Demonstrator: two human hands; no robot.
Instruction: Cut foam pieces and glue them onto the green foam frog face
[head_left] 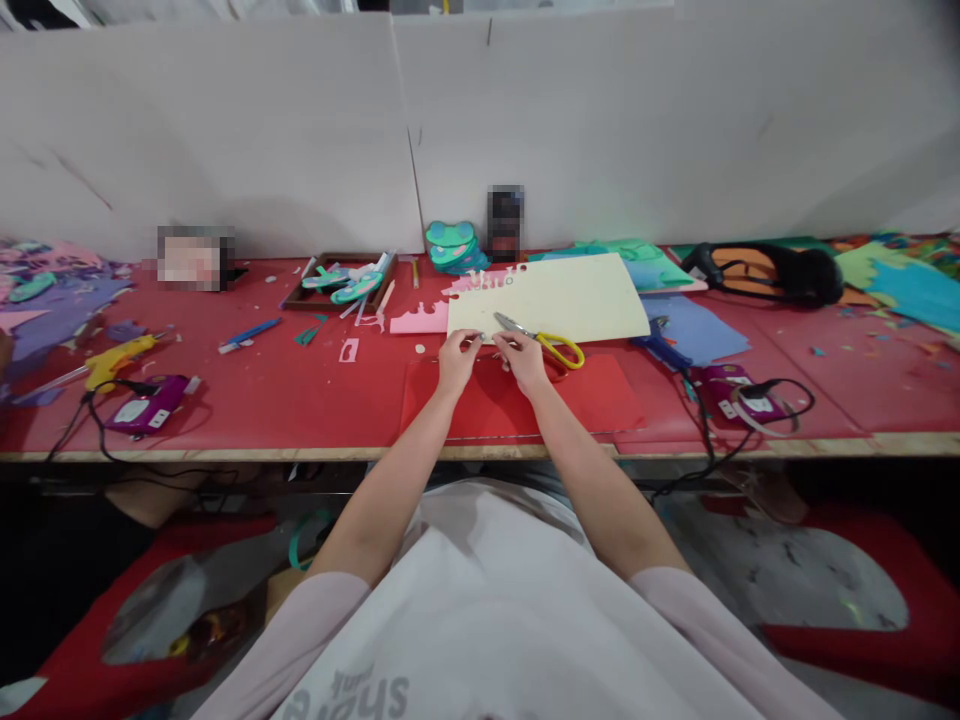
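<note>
My left hand [456, 362] rests at the lower left edge of a pale yellow sheet [577, 295], its thumb and fingers pinched together. A tiny piece seems to be at the fingertips, too small to name. Close beside it, my right hand [523, 360] is also closed in a pinch, and what it holds is hidden. Scissors with yellow handles [559, 350] lie on the sheet, blades pointing left, just beyond my right hand. Beneath my hands and wrists is a bright red sheet [495, 400]. Pink cut paper [420, 319] sticks out to the left of the yellow sheet.
A brown tray [294, 297] holds green and white cut pieces. Yellow [124, 362] and blue [664, 350] glue guns lie left and right, with purple power strips [150, 405] and cords. A green frog cutout [454, 248] leans on the white partition [262, 130]. Black-orange headgear [765, 273] lies right.
</note>
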